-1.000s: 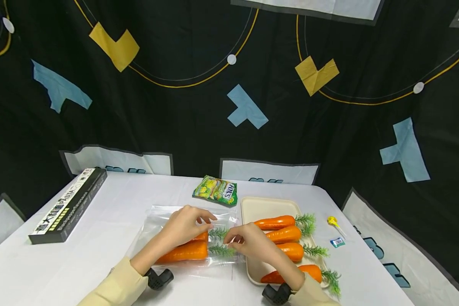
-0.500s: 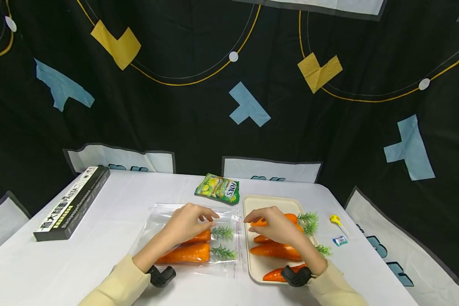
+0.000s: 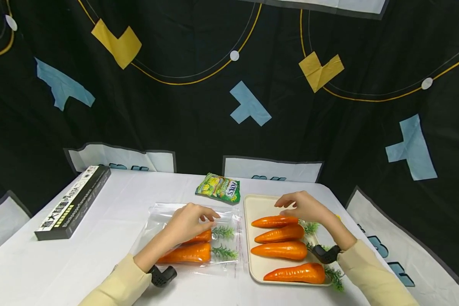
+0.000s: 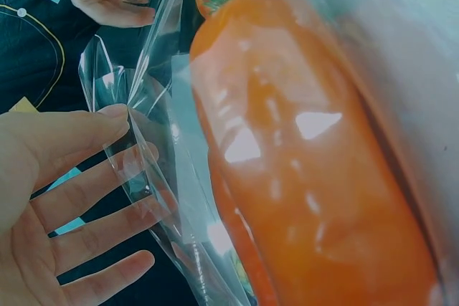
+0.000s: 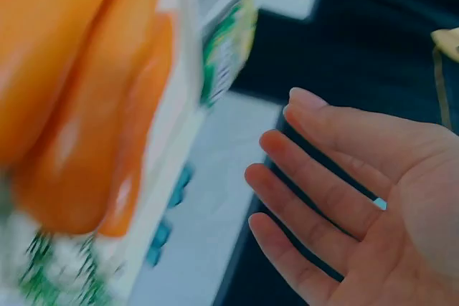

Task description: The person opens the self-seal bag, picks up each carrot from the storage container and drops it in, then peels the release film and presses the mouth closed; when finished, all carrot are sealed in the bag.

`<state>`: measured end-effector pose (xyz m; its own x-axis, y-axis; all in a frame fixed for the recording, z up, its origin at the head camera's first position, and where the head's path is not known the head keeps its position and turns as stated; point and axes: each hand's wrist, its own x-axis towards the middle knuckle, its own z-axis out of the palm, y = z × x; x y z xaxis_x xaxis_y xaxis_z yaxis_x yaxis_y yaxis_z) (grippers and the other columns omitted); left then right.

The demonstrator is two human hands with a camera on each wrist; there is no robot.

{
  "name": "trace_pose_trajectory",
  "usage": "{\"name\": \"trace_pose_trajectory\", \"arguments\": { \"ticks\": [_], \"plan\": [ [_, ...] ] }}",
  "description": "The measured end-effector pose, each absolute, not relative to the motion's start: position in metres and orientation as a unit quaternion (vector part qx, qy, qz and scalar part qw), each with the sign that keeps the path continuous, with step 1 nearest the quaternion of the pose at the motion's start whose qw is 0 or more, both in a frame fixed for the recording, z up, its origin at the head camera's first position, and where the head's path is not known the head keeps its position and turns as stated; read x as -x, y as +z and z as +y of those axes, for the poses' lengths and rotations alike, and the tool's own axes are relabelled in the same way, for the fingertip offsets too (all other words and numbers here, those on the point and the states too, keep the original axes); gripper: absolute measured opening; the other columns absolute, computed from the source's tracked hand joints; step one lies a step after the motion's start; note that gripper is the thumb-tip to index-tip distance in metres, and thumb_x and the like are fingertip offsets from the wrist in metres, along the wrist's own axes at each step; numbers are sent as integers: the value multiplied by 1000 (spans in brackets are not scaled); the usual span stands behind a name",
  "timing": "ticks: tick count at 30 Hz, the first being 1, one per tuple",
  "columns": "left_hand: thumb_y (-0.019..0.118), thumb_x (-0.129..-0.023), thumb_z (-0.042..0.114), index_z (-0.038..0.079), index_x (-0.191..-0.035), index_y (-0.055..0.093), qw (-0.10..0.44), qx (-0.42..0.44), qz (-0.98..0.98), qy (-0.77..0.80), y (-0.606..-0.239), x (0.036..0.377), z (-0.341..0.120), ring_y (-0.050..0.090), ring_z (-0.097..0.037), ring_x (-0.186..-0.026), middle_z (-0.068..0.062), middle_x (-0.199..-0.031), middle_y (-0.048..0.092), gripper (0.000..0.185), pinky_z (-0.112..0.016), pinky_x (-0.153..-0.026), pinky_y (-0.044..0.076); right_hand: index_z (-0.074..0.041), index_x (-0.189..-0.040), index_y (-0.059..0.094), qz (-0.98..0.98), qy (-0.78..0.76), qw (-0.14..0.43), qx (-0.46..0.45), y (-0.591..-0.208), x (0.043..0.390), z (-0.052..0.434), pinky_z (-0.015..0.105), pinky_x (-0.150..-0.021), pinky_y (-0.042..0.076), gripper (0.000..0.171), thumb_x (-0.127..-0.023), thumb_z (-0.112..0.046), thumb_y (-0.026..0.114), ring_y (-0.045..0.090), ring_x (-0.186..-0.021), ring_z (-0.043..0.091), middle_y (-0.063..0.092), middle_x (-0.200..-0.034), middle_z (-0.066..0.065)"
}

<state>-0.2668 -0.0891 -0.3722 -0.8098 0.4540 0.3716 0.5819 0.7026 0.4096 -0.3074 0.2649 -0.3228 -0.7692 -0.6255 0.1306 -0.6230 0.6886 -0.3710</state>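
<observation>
My left hand [image 3: 189, 221] pinches the raised edge of a clear plastic bag [image 4: 154, 69] between thumb and fingers; its fingertips show through the film. Inside the bag lie orange carrots with green tops, one carrot [image 3: 191, 253] in front and another partly behind the hand. My right hand [image 3: 300, 206] hovers over the far right of a cream tray [image 3: 257, 272], its fingers loosely bent and holding nothing. Nearest to it is the back carrot [image 3: 274, 221] of several lying side by side in the tray, their green tops over the right rim.
A green snack packet [image 3: 219, 188] lies behind the bag and tray. At the left stands a long black-and-white pasta box [image 3: 74, 202]. A dark curtain [image 3: 176, 119] hangs behind the white table [image 3: 134, 195].
My right hand has moved right, from beside the bag's opening to over the tray's far right, uncovering the carrots there. The left hand has stayed at the bag.
</observation>
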Motion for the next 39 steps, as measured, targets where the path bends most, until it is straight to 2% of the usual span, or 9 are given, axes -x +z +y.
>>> {"name": "trace_pose_trajectory", "arguments": {
  "ticks": [7, 11, 17, 22, 25, 29, 33, 39],
  "plan": [
    [74, -85, 19, 18, -99, 77, 116, 280, -915, -266, -372, 267, -88, 64, -15, -79, 10, -82, 70, 14, -30, -64, 49, -6, -105, 71, 924, -186, 28, 334, -333, 321, 293, 44, -80, 55, 16, -89, -7, 68, 64, -95, 31, 70, -102, 11],
    [74, -85, 20, 19, -99, 76, 111, 282, -914, -268, -372, 268, -88, 64, -16, -81, 9, -85, 70, 14, -32, -66, 50, -4, -105, 71, 928, -183, 22, 325, -337, 323, 301, 42, -79, 56, 16, -89, -8, 68, 64, -95, 29, 70, -102, 10],
    [76, -83, 28, 22, -105, 75, 73, 283, -917, -270, -373, 272, -88, 63, -17, -87, 4, -95, 71, 22, -35, -72, 50, -4, -106, 71, 926, -194, 12, 323, -343, 316, 302, 43, -80, 55, 18, -89, -11, 69, 64, -94, 29, 70, -103, 9],
    [77, -83, 29, 17, -108, 74, 54, 310, -916, -248, -370, 280, -85, 65, -21, -94, 2, -100, 72, 28, -40, -78, 51, -6, -107, 71, 925, -218, -9, 312, -346, 304, 300, 45, -80, 54, 18, -90, -13, 69, 63, -93, 28, 70, -102, 7],
    [77, -83, 31, 17, -109, 74, 40, 328, -917, -222, -363, 286, -83, 64, -21, -100, 4, -105, 72, 30, -43, -83, 51, -6, -106, 71, 923, -232, -28, 305, -348, 294, 296, 48, -81, 53, 17, -90, -11, 68, 64, -93, 29, 71, -101, 7],
    [75, -84, 32, 20, -108, 74, 25, 346, -920, -182, -353, 296, -82, 64, -22, -101, 4, -104, 72, 27, -46, -82, 51, -8, -106, 72, 919, -248, -47, 304, -349, 279, 285, 51, -82, 52, 18, -90, -16, 69, 64, -95, 30, 71, -103, 6],
    [73, -86, 33, 17, -108, 74, -6, 361, -920, -149, -343, 307, -81, 65, -22, -97, 3, -100, 71, 27, -47, -78, 52, -9, -107, 72, 915, -265, -46, 301, -352, 260, 269, 52, -86, 50, 21, -90, -21, 70, 63, -98, 29, 70, -105, 3],
    [67, -91, 34, 14, -110, 72, -68, 370, -917, -133, -331, 323, -79, 64, -19, -94, 3, -97, 70, 28, -44, -80, 51, -17, -106, 72, 910, -274, -19, 311, -361, 237, 241, 44, -88, 52, 20, -86, -14, 73, 62, -102, 24, 70, -107, -4]
  ]
}}
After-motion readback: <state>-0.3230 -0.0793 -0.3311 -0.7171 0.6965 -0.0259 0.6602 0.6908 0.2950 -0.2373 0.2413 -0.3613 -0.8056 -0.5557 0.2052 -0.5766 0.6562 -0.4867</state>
